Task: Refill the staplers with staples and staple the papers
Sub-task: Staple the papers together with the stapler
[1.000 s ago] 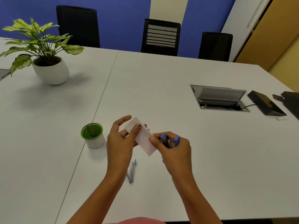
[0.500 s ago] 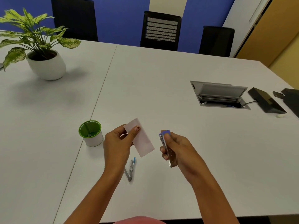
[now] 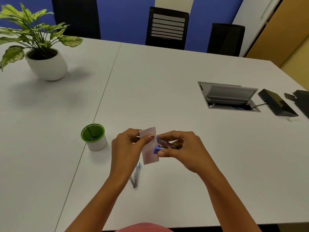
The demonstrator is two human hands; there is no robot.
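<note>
Stapler (image 3: 165, 145), small, blue and metal, is held above the surface (image 3: 167, 77) in the right hand (image 3: 185, 148), fingers curled round it, thumb beneath. Its blue front end meets the right edge of the paper (image 3: 149, 154). Paper slip is upright, pinched by the left hand (image 3: 127, 148), thumb on its near face. Second stapler (image 3: 135, 176) lies hinged open on the surface just below the paper. Green-rimmed cup (image 3: 93, 137) stands left of the hands; potted plant (image 3: 46, 64) far left.
</note>
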